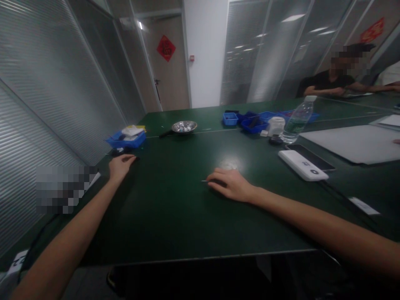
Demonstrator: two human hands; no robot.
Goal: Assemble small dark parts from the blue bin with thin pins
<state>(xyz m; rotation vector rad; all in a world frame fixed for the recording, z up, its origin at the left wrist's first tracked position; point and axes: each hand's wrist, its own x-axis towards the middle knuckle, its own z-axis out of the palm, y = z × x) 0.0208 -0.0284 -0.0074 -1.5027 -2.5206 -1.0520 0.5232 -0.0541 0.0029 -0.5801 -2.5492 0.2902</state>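
Fingers (218, 177) of my right hand (231, 186) are drawn close together and pressed low, their tips closed on a thin pin (204, 181). Its pale end pokes out to the left of them and lies along the surface near the middle of the table. My left hand (121, 163) rests palm-down near the left edge with its fingers loosely spread and stretched forward. A small dark thing (118, 152) sits just beyond them, too dim for me to make out.

Both forearms lie on the dark green table (175, 225). To the right, well apart from my hands, is a large white sheet (353, 146). At the far side a person in a black top (321, 81) leans on the table. A blue tray (125, 141) of white bits stands just past my left hand. Near the sheet I see a clear water bottle (296, 118), tilted in my view. A white power bank (302, 165) lies just beside a dark phone (311, 156). Further back are a cluster of blue bins (254, 124), a metal bowl (184, 126) and a white jar (276, 125).
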